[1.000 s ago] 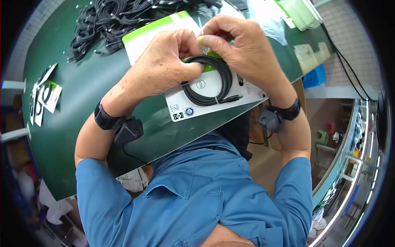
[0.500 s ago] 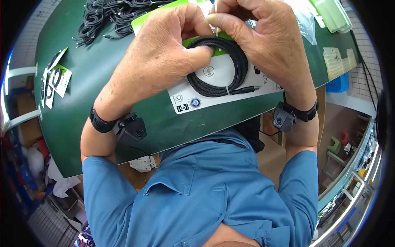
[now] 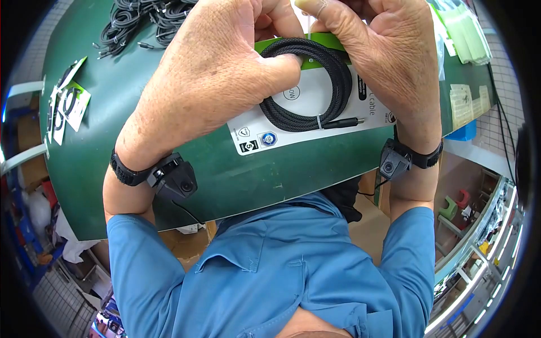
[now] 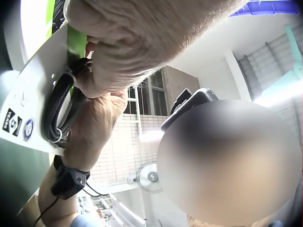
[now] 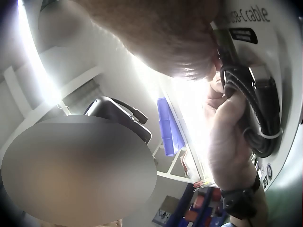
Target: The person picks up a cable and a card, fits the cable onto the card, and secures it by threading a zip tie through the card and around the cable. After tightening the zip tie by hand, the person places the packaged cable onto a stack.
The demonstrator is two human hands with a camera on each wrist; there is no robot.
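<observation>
A white and green card [image 3: 253, 132] carries a coiled black braided USB-C cable [image 3: 341, 84]. My left hand [image 3: 217, 73] grips the card and coil near the top, its thumb reaching into the loop. A thin white tie [image 3: 309, 29] rises from the card's green upper part. My right hand [image 3: 389, 56] pinches this tie between thumb and finger at the top edge of the head view, where the fingertips are partly cut off. In the right wrist view, a small white band [image 5: 272, 135] binds the coil [image 5: 265, 109] against the card.
A heap of black cables [image 3: 132, 22] lies at the back left of the green table [image 3: 242, 180]. Several carded cables [image 3: 70, 107] sit at the left edge. Pale green packs [image 3: 465, 34] are at the back right, and a blue bin [image 3: 465, 130] stands past the right edge.
Both hands and the carded cable have come nearer the head camera and shifted slightly right in its view. The left hand keeps its grip and the right hand still works at the tie.
</observation>
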